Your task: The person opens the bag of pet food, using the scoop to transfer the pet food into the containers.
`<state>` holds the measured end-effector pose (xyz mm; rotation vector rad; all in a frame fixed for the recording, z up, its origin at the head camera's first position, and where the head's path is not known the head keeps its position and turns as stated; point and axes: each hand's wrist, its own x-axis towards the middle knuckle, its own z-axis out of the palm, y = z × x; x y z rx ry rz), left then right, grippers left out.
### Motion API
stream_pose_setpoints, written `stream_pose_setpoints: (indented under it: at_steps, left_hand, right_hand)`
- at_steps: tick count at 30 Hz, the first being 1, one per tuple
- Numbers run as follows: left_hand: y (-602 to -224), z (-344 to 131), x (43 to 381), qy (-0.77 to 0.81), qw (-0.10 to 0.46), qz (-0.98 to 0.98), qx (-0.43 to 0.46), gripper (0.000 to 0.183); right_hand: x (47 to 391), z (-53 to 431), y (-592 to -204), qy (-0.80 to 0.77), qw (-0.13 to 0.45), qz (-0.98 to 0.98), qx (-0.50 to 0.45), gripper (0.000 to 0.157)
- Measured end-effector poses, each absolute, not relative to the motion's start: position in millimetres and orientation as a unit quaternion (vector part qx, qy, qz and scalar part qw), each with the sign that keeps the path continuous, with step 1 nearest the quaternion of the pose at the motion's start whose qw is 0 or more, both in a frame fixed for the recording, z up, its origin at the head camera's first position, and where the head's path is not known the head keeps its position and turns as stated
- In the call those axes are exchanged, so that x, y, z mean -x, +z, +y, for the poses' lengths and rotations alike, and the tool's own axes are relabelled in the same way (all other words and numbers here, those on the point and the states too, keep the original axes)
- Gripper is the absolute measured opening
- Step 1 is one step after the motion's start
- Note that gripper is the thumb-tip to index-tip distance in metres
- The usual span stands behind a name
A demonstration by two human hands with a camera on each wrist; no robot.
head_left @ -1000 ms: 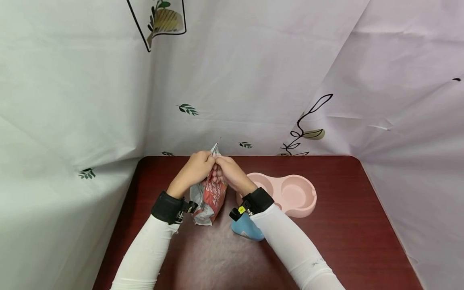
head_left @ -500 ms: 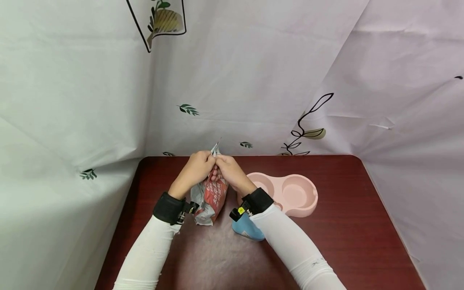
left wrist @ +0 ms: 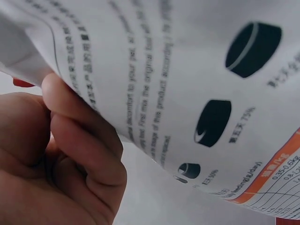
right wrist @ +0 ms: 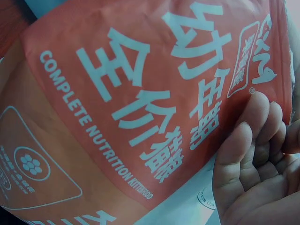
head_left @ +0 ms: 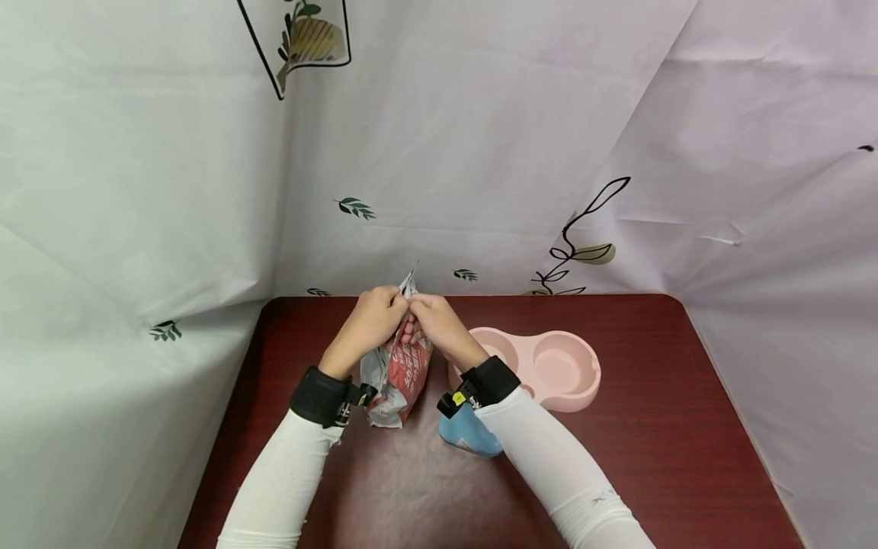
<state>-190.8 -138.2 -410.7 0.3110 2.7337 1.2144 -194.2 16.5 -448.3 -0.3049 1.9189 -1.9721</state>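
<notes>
A red and silver-grey bag of kitten food (head_left: pixel 408 377) stands on the table in the head view, its top drawn up between both hands. My left hand (head_left: pixel 373 316) pinches the top edge from the left, and my right hand (head_left: pixel 439 324) pinches it from the right, thumbs almost meeting. The left wrist view shows curled fingers (left wrist: pixel 89 145) against the bag's white printed back (left wrist: pixel 145 75). Seen from the right wrist, the red front (right wrist: pixel 117 93) carries large pale lettering, and the lower fingers (right wrist: pixel 234 145) bend loosely beside it.
A pink double bowl (head_left: pixel 527 354) stands right of the bag, partly behind the right wrist. Below that wrist lies a smooth blue object (head_left: pixel 466 435), partly covered by the sleeve. The dark red table (head_left: pixel 658 427) ends at a white patterned cloth (head_left: pixel 480 152).
Both hands keep their pinch on the bag's top edge. The right hand has shifted very slightly to the right, and the bag's top edge has spread a little.
</notes>
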Motion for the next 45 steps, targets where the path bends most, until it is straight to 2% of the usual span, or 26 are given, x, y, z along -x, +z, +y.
stream_pose_setpoints:
  at_steps: [8,16,22,30,45]
  left_hand:
    - [-412,-138,190,0.404,0.056,0.908,-0.096,0.032]
    - [-413,-140,188,0.417,0.057,0.903,-0.088,0.033]
    - [-413,-142,190,0.463,0.094,0.877,-0.086,0.038]
    - [-411,-142,191,0.481,0.128,0.864,-0.083,0.043]
    - [-405,-143,195,0.444,0.127,0.880,-0.108,0.038]
  right_hand:
    - [193,15,-448,-0.705,0.186,0.679,0.090,0.034]
    - [198,21,-447,-0.679,0.219,0.694,0.100,0.028]
    - [203,23,-445,-0.663,0.234,0.701,0.118,0.027]
    - [204,22,-446,-0.667,0.223,0.699,0.131,0.030]
    - [202,23,-444,-0.674,0.232,0.696,0.088,0.028]
